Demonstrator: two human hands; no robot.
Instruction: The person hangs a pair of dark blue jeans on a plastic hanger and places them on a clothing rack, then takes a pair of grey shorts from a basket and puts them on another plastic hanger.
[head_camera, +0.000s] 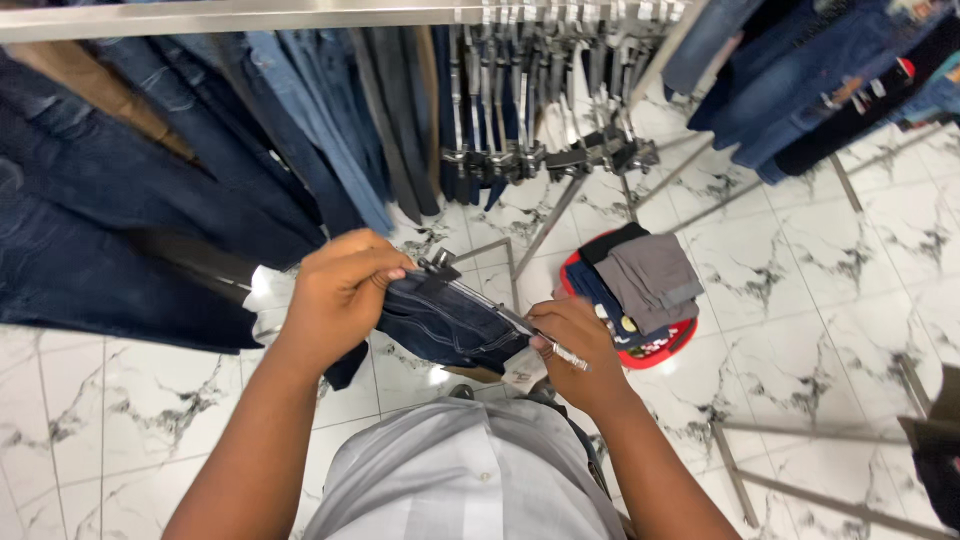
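Jeans (450, 325): dark denim, folded, stitched seams, held at chest height above a marbled tile floor (820, 290).
Hanger (480, 295): metal clip bar across the waistband.
Left hand (340, 295): fingers curled shut on jeans and clip.
Right hand (575, 350): pinching the hanger's other end.
Around: rack (200, 18) of hanging jeans ahead; red basket (660, 345) with folded clothes at right.

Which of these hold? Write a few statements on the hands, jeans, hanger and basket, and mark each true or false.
1. Both hands, left hand and right hand, hold the jeans on a clip hanger. True.
2. The basket is blue. False: it is red.
3. The basket holds folded clothes. True.
4. The floor is carpeted. False: it is white marble-look tile.
5. Empty hangers hang on the rail. True.
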